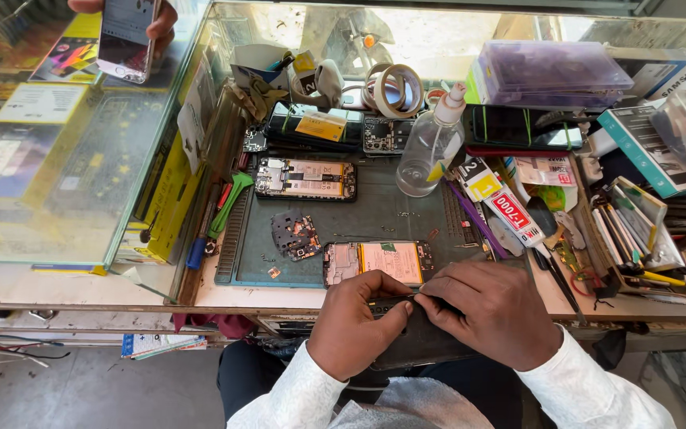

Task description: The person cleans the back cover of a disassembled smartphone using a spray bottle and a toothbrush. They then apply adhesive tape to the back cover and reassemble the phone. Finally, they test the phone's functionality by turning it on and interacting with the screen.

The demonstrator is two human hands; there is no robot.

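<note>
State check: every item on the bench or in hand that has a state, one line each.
left hand: gripping a dark phone panel, held off the mat
right hand: pinching a thin part at the panel's top edge
phone by the hands: back off, battery exposed
phone further up the mat: back off, lying flat
circuit board: loose on the mat
spray bottle: upright, capped
tape roll: lying tilted
</note>
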